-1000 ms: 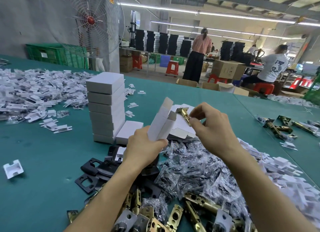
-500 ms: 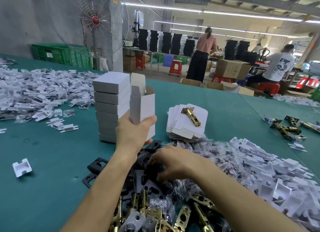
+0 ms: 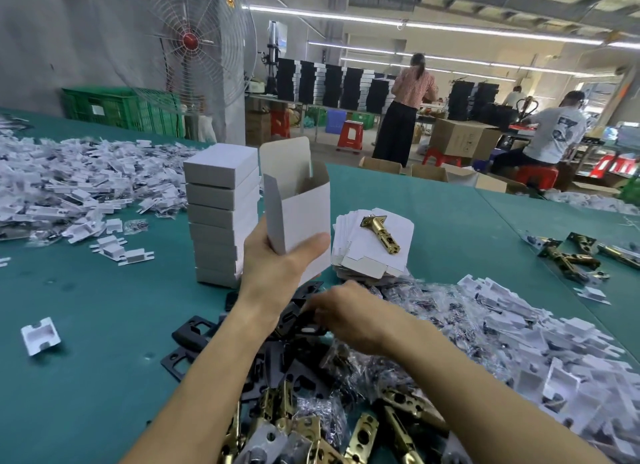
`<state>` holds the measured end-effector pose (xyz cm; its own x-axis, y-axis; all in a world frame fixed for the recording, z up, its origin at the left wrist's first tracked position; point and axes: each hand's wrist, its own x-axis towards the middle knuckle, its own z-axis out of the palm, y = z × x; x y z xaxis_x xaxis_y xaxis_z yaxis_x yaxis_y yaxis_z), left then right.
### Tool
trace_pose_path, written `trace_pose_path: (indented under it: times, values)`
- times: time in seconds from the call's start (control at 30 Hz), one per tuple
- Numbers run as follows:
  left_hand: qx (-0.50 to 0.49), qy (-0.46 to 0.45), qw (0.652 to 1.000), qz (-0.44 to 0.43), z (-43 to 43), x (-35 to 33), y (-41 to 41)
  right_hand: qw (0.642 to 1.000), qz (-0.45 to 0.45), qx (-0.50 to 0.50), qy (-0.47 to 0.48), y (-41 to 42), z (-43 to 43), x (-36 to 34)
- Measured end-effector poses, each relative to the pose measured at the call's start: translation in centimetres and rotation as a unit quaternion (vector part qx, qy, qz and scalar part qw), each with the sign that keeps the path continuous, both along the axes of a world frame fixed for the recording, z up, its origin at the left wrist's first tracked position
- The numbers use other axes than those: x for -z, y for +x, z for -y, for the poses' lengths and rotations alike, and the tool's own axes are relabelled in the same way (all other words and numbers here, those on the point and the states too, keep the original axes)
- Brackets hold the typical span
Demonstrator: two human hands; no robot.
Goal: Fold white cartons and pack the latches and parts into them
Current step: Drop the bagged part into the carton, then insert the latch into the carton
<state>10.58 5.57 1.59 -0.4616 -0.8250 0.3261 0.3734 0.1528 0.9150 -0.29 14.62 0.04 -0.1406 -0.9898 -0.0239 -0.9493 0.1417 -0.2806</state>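
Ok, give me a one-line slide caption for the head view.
Left hand holds an open white carton upright while the right hand reaches into the black plates beside brass latches.

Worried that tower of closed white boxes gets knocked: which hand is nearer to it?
Left. The left hand, holding the open carton, is right beside the stack of closed boxes; the right hand is lower and further right, in the black plates.
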Motion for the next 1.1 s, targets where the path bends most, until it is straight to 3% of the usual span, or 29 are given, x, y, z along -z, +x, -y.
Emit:
trace_pose_path:
  times: [0.13,0.27,0.4,0.47,0.57,0.67,0.77,1.1]
  values:
    - [0.012,-0.045,0.999,0.000,-0.4,0.2,0.1,0.980,0.122,0.070,-0.141,-1.7,-2.3,-3.1]
    - [-0.001,-0.081,0.997,0.014,-0.5,0.4,0.2,0.938,0.113,0.134,-0.300,-3.4,-5.3,-6.6]
    - [0.049,-0.111,0.992,0.027,-0.9,0.3,0.3,0.886,0.128,0.060,-0.441,-2.7,-7.4,-10.2]
    - [0.072,-0.136,0.986,0.058,-1.1,0.6,0.1,0.884,0.078,0.001,-0.461,-1.6,-7.6,-11.3]
    - [0.080,-0.172,0.976,0.103,-1.3,1.1,-0.2,0.908,-0.055,-0.019,-0.415,-0.5,-7.3,-12.1]
    - [0.088,-0.184,0.969,0.138,-1.5,1.3,-0.4,0.945,-0.113,-0.007,-0.307,-0.2,-6.8,-12.3]
    - [0.116,-0.178,0.967,0.140,-1.6,1.3,-0.3,0.968,-0.127,0.013,-0.216,0.1,-6.0,-12.3]
    - [0.161,-0.138,0.969,0.124,-1.8,1.0,-0.2,0.983,-0.113,-0.006,-0.141,0.9,-4.6,-12.5]
